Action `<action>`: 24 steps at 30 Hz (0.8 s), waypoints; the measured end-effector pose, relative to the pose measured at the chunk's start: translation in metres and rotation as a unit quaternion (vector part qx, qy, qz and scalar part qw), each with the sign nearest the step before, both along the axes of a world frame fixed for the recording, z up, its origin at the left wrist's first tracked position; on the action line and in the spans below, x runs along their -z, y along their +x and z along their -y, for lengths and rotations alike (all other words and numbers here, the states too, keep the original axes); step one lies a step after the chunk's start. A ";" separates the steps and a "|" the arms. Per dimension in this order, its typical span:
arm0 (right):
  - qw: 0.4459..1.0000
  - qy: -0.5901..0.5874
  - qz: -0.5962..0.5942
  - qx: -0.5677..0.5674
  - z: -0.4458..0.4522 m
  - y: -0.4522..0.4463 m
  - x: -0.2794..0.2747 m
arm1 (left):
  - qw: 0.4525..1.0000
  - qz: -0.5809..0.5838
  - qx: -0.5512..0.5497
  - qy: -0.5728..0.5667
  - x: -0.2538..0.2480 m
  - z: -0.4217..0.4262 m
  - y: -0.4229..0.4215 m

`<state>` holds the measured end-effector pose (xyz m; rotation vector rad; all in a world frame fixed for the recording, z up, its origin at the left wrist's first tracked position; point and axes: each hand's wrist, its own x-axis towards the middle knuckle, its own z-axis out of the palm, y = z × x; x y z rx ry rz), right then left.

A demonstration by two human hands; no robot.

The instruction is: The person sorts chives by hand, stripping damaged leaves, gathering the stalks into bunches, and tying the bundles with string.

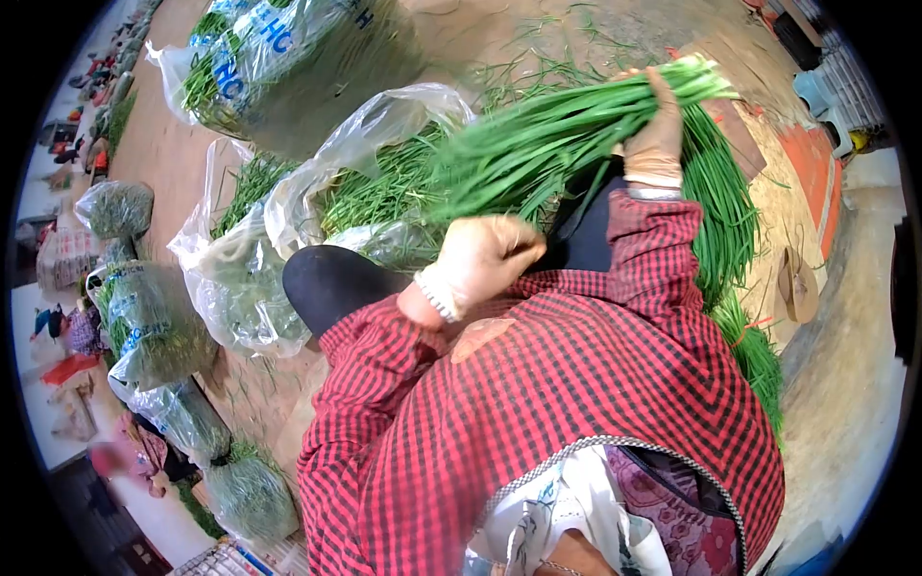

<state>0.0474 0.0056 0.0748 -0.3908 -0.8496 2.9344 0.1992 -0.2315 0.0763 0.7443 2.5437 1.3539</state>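
Observation:
Gloved fingers of my right hand (655,139) wrap round a bunch of long green stalks (557,134), just below its pale cut ends at the upper right. The leafy end spreads left, slightly blurred. My left hand (485,254), also gloved, is closed below the leaves, its fingers and thumb curled together; whatever they may hold is too small to tell. An open clear bag (279,206) with loose green stalks lies beyond my left knee. More long stalks (725,202) hang or lie beside my right forearm.
A large filled bag (307,72) stands at the upper left. Several filled bags (158,322) line the left side, with people (139,456) farther off. Loose stalks litter the floor (259,384). An orange sheet (812,178) and a pale blue container (814,88) are at the right.

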 end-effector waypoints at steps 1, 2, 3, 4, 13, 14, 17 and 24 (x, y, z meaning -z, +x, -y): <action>0.999 -0.015 -0.028 0.006 -0.015 -0.002 0.003 | 0.995 0.054 0.015 -0.077 0.006 0.010 0.006; 0.998 -0.028 -0.057 0.013 -0.026 -0.004 0.007 | 0.982 0.107 0.032 -0.152 0.014 0.023 0.011; 0.997 -0.001 -0.036 0.075 -0.019 0.008 -0.009 | 0.979 0.113 0.009 -0.170 0.026 0.038 0.016; 0.994 -0.037 -0.087 0.049 -0.025 0.008 -0.005 | 0.983 0.082 -0.064 -0.154 0.031 0.051 0.021; 0.996 -0.024 -0.078 0.045 -0.029 0.004 0.001 | 0.892 0.132 -0.354 0.249 0.009 0.082 0.008; 0.994 -0.060 -0.088 0.021 -0.029 0.004 0.002 | 0.907 0.167 -0.317 0.222 0.008 0.080 0.005; 0.995 -0.059 -0.078 0.023 -0.032 0.005 0.000 | 0.882 0.310 -0.248 0.255 0.029 0.068 0.003; 0.976 0.185 -0.096 0.068 -0.138 0.033 -0.050 | 0.911 0.344 -0.141 0.178 0.019 0.057 -0.015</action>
